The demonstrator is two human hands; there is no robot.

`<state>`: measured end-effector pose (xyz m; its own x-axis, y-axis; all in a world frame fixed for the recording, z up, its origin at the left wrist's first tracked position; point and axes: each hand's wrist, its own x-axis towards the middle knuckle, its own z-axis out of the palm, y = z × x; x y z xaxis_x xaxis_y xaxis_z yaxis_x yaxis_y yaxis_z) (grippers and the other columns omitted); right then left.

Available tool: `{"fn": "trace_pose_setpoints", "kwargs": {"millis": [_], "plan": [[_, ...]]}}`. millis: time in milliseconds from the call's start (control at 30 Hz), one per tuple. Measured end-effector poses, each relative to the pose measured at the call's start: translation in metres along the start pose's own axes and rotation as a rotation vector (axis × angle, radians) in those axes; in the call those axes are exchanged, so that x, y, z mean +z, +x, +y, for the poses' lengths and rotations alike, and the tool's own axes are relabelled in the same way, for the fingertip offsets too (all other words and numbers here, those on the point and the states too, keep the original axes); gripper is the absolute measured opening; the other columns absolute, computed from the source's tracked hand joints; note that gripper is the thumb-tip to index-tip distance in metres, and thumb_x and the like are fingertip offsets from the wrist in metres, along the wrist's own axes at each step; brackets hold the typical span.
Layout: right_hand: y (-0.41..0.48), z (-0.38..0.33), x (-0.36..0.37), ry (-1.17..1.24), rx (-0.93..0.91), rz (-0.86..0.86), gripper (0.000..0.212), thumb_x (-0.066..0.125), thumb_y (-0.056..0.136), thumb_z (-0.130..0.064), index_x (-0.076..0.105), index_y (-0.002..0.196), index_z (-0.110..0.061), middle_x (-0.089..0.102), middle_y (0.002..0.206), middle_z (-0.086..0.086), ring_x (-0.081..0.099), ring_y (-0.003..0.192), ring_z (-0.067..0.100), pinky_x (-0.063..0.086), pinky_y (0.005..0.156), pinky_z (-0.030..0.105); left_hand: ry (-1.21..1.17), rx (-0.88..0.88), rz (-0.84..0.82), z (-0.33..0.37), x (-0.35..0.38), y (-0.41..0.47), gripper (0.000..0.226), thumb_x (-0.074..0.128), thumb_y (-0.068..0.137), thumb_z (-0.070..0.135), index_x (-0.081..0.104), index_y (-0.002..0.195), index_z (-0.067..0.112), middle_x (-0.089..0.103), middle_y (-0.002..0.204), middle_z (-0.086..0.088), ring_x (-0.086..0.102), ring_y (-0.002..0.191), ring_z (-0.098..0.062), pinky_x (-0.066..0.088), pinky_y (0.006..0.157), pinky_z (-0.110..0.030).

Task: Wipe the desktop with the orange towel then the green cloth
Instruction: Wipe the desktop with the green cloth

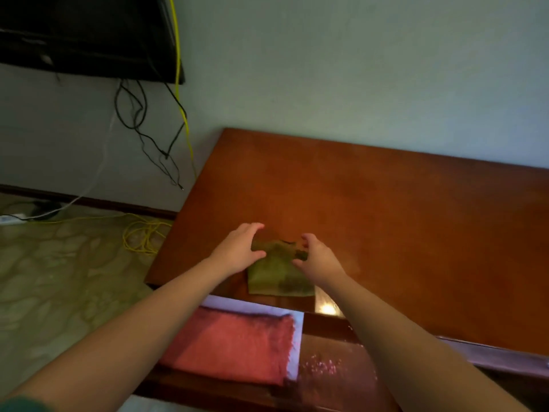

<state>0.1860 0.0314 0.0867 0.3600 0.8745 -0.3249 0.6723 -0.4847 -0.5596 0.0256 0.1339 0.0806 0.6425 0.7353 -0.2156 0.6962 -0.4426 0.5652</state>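
Observation:
A green cloth (277, 273) lies folded near the front left of the brown wooden desktop (386, 218). My left hand (240, 248) grips the cloth's far left part, fingers curled over it. My right hand (316, 257) pinches its far right part. The cloth's far edge is bunched up between the two hands, while its near part lies flat on the desk. An orange-red towel (237, 346) lies flat in an open drawer (326, 361) below the desk's front edge, under my left forearm.
The desk's back edge meets a pale wall. A dark screen (83, 34) hangs on the wall at upper left, with black cables (139, 120) and a yellow cable (184, 114) below it. A coil of yellow cable (142, 233) lies on the floor left of the desk.

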Motion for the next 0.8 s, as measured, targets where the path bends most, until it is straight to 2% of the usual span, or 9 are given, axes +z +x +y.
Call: {"fn": "trace_pose_setpoints", "kwargs": {"millis": [100, 333, 533, 600, 700, 800], "plan": [[0.003, 0.0, 0.008, -0.068, 0.039, -0.027, 0.064, 0.061, 0.091, -0.02, 0.028, 0.145, -0.014, 0.042, 0.142, 0.012, 0.049, 0.123, 0.03, 0.043, 0.1, 0.038, 0.024, -0.056, 0.061, -0.018, 0.0, -0.004, 0.064, 0.062, 0.089, 0.025, 0.03, 0.145, 0.017, 0.028, 0.15, -0.005, 0.033, 0.135, -0.025, 0.033, 0.11, -0.037], [-0.026, 0.019, 0.036, -0.173, -0.001, -0.156, 0.054, 0.056, 0.092, -0.022, 0.036, 0.142, -0.011, 0.045, 0.141, 0.015, 0.047, 0.124, 0.031, 0.04, 0.097, 0.034, 0.105, -0.029, -0.085, -0.033, 0.033, -0.046, 0.044, 0.057, 0.092, 0.023, 0.046, 0.134, 0.015, 0.044, 0.138, -0.006, 0.042, 0.126, -0.025, 0.037, 0.104, -0.036], [-0.065, 0.036, 0.051, -0.177, -0.078, -0.171, 0.051, 0.058, 0.091, -0.024, 0.042, 0.137, -0.008, 0.048, 0.136, 0.018, 0.049, 0.122, 0.033, 0.04, 0.095, 0.036, 0.105, 0.031, -0.065, -0.006, 0.07, -0.091, 0.044, 0.062, 0.087, 0.022, 0.053, 0.128, 0.011, 0.052, 0.131, -0.011, 0.048, 0.122, -0.029, 0.036, 0.104, -0.033], [-0.085, 0.047, 0.055, -0.178, -0.097, -0.19, 0.053, 0.06, 0.09, -0.027, 0.042, 0.138, -0.011, 0.047, 0.138, 0.016, 0.048, 0.123, 0.032, 0.039, 0.097, 0.036, 0.142, 0.08, -0.105, 0.005, 0.086, -0.112, 0.049, 0.067, 0.084, 0.025, 0.053, 0.129, 0.01, 0.051, 0.133, -0.011, 0.046, 0.124, -0.028, 0.033, 0.105, -0.031], [-0.12, 0.066, 0.065, -0.371, -0.153, -0.258, 0.066, 0.065, 0.085, -0.04, 0.038, 0.141, -0.019, 0.044, 0.139, 0.011, 0.047, 0.124, 0.031, 0.04, 0.101, 0.039, 0.299, 0.084, -0.237, 0.018, 0.108, -0.143, 0.066, 0.069, 0.08, 0.042, 0.045, 0.137, 0.019, 0.038, 0.145, -0.005, 0.034, 0.134, -0.025, 0.027, 0.111, -0.032], [-0.152, 0.086, 0.079, -0.533, -0.245, -0.355, 0.079, 0.068, 0.078, -0.051, 0.033, 0.142, -0.021, 0.038, 0.142, 0.007, 0.038, 0.131, 0.031, 0.032, 0.108, 0.044, 0.521, 0.032, -0.396, 0.023, 0.127, -0.171, 0.09, 0.072, 0.073, 0.049, 0.026, 0.146, 0.023, 0.012, 0.156, -0.009, 0.013, 0.143, -0.028, 0.014, 0.117, -0.042]]}}
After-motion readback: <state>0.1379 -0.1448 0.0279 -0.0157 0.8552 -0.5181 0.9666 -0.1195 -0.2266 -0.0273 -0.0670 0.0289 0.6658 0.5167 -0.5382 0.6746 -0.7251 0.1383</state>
